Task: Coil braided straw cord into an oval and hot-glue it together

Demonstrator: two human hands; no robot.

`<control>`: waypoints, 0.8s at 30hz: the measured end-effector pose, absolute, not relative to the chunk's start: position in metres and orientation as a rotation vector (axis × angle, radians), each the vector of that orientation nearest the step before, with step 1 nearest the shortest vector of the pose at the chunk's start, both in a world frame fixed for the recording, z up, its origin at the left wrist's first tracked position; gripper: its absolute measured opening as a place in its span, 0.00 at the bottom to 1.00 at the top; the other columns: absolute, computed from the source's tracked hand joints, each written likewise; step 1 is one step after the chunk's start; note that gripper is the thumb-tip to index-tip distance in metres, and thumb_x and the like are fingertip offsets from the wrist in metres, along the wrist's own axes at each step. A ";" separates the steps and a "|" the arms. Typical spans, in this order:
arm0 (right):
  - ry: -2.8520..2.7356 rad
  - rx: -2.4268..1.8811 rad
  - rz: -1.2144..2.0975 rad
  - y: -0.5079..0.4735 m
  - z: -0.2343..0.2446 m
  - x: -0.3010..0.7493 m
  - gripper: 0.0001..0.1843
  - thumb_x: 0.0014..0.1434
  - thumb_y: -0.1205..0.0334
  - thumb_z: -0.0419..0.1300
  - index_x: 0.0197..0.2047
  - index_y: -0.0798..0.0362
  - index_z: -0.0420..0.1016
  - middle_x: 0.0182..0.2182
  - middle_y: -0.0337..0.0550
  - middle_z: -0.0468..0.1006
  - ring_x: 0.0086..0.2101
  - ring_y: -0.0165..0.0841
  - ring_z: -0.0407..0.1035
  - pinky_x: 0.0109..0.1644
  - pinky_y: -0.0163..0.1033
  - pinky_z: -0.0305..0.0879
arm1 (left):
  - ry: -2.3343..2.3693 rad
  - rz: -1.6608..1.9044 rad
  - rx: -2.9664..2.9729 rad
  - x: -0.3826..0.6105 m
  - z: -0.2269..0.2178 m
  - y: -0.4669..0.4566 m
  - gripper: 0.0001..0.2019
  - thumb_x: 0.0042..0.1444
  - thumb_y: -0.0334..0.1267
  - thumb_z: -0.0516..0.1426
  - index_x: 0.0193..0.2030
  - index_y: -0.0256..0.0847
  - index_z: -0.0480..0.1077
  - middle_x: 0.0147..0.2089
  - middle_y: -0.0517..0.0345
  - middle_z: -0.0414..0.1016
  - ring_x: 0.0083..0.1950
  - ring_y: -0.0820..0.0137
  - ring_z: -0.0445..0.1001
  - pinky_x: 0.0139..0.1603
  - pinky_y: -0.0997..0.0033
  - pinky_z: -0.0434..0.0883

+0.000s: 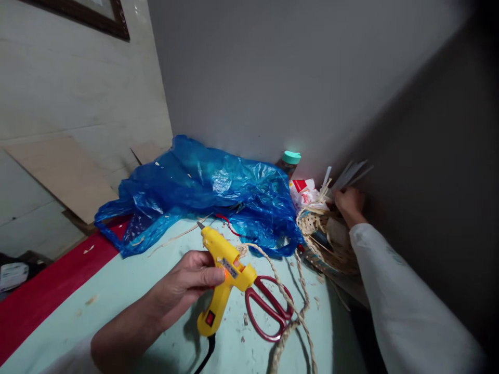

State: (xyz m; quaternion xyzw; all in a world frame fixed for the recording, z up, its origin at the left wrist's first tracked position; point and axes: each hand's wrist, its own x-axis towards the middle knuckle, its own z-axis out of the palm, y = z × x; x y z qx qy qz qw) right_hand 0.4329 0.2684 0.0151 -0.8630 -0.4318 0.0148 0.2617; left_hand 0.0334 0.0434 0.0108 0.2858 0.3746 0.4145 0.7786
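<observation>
My left hand is closed around a yellow hot glue gun. The gun's metal nozzle points up and to the left, its red switch faces me, and a black cord leaves the handle. At the far right, my right hand reaches behind a woven basket. Its fingers are curled at the lower end of a bundle of translucent glue sticks; the fingertips are partly hidden. Beside the gun, red-handled scissors lie on the table under a braided straw cord.
A crumpled blue plastic bag covers the back of the pale green table. Behind it stands a jar with a turquoise lid, near a red and white packet. A grey wall rises behind. Small scraps litter the tabletop.
</observation>
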 end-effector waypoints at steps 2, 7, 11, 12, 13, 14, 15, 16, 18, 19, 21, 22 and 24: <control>-1.131 -2.311 0.045 0.267 0.013 0.431 0.19 0.68 0.55 0.63 0.58 0.52 0.72 0.56 0.50 0.74 0.51 0.40 0.73 0.53 0.48 0.74 | 0.803 0.903 0.616 0.034 0.013 0.043 0.14 0.39 0.37 0.76 0.34 0.39 0.84 0.35 0.51 0.85 0.38 0.65 0.81 0.43 0.74 0.76; -1.014 -2.155 -0.010 0.260 0.024 0.426 0.16 0.70 0.55 0.60 0.57 0.51 0.74 0.56 0.50 0.73 0.52 0.39 0.72 0.54 0.47 0.73 | 0.827 0.935 0.630 0.034 0.017 0.040 0.13 0.40 0.37 0.75 0.34 0.35 0.84 0.37 0.48 0.85 0.39 0.63 0.80 0.42 0.71 0.75; -0.873 -1.896 -0.115 0.250 0.054 0.420 0.18 0.70 0.55 0.61 0.58 0.54 0.73 0.55 0.50 0.74 0.51 0.40 0.73 0.54 0.49 0.73 | 0.808 0.953 0.591 0.033 0.023 0.036 0.14 0.39 0.32 0.74 0.35 0.34 0.83 0.36 0.47 0.85 0.37 0.62 0.80 0.40 0.71 0.75; -0.837 -1.817 -0.125 0.245 0.063 0.417 0.16 0.70 0.55 0.60 0.58 0.51 0.73 0.54 0.48 0.74 0.51 0.39 0.73 0.53 0.47 0.73 | 0.789 0.969 0.568 0.033 0.024 0.034 0.13 0.38 0.30 0.74 0.33 0.34 0.83 0.35 0.47 0.84 0.37 0.62 0.80 0.39 0.72 0.75; -0.809 -1.730 -0.135 0.239 0.072 0.412 0.15 0.72 0.55 0.57 0.58 0.51 0.73 0.54 0.48 0.75 0.50 0.37 0.73 0.52 0.46 0.74 | 0.769 0.986 0.540 0.033 0.026 0.033 0.11 0.38 0.29 0.74 0.31 0.35 0.82 0.33 0.49 0.84 0.36 0.63 0.80 0.38 0.72 0.75; -0.807 -1.636 -0.118 0.232 0.080 0.406 0.16 0.71 0.56 0.59 0.58 0.53 0.72 0.51 0.47 0.76 0.47 0.37 0.75 0.48 0.45 0.75 | 0.749 1.001 0.511 0.032 0.027 0.033 0.10 0.38 0.27 0.73 0.29 0.35 0.81 0.31 0.51 0.83 0.35 0.64 0.80 0.37 0.73 0.76; -0.822 -1.547 -0.085 0.222 0.088 0.398 0.15 0.73 0.58 0.56 0.57 0.56 0.71 0.47 0.47 0.76 0.42 0.33 0.76 0.45 0.43 0.76 | 0.731 1.011 0.486 0.032 0.028 0.032 0.09 0.38 0.26 0.73 0.27 0.36 0.80 0.29 0.53 0.82 0.33 0.65 0.79 0.36 0.74 0.75; -0.821 -1.468 -0.029 0.211 0.095 0.387 0.12 0.69 0.63 0.61 0.54 0.56 0.72 0.41 0.42 0.77 0.35 0.30 0.76 0.40 0.39 0.76 | 0.714 1.017 0.467 0.032 0.029 0.031 0.10 0.38 0.25 0.73 0.26 0.37 0.79 0.28 0.55 0.81 0.32 0.67 0.78 0.35 0.75 0.75; -0.856 -1.306 0.108 0.180 0.103 0.359 0.09 0.64 0.79 0.59 0.44 0.57 0.71 0.31 0.37 0.75 0.27 0.25 0.72 0.38 0.36 0.75 | 0.684 1.027 0.442 0.030 0.028 0.031 0.09 0.40 0.27 0.73 0.27 0.37 0.78 0.28 0.57 0.80 0.31 0.69 0.77 0.35 0.75 0.75; -0.891 -1.225 0.186 0.160 0.105 0.342 0.10 0.61 0.81 0.60 0.38 0.57 0.70 0.29 0.37 0.75 0.26 0.25 0.73 0.38 0.35 0.75 | 0.675 1.027 0.434 0.029 0.028 0.031 0.09 0.41 0.28 0.73 0.29 0.37 0.78 0.29 0.57 0.80 0.31 0.69 0.77 0.35 0.75 0.75; -0.963 -1.085 0.320 0.114 0.102 0.306 0.09 0.58 0.78 0.63 0.34 0.55 0.71 0.32 0.40 0.78 0.28 0.26 0.75 0.40 0.35 0.76 | 0.667 1.028 0.408 0.026 0.027 0.030 0.11 0.42 0.32 0.73 0.33 0.36 0.79 0.32 0.55 0.80 0.32 0.69 0.77 0.36 0.73 0.76; -0.993 -1.036 0.369 0.089 0.098 0.288 0.08 0.57 0.75 0.66 0.35 0.55 0.72 0.33 0.42 0.79 0.29 0.27 0.76 0.39 0.35 0.77 | 0.666 1.028 0.394 0.025 0.027 0.030 0.13 0.42 0.32 0.73 0.34 0.35 0.79 0.33 0.54 0.81 0.32 0.69 0.77 0.36 0.72 0.76; -1.035 -0.980 0.412 0.038 0.089 0.257 0.06 0.55 0.69 0.69 0.35 0.54 0.76 0.35 0.47 0.81 0.26 0.29 0.76 0.33 0.36 0.78 | 0.670 1.030 0.376 0.022 0.028 0.028 0.14 0.41 0.33 0.74 0.35 0.34 0.78 0.33 0.54 0.80 0.32 0.69 0.77 0.36 0.71 0.76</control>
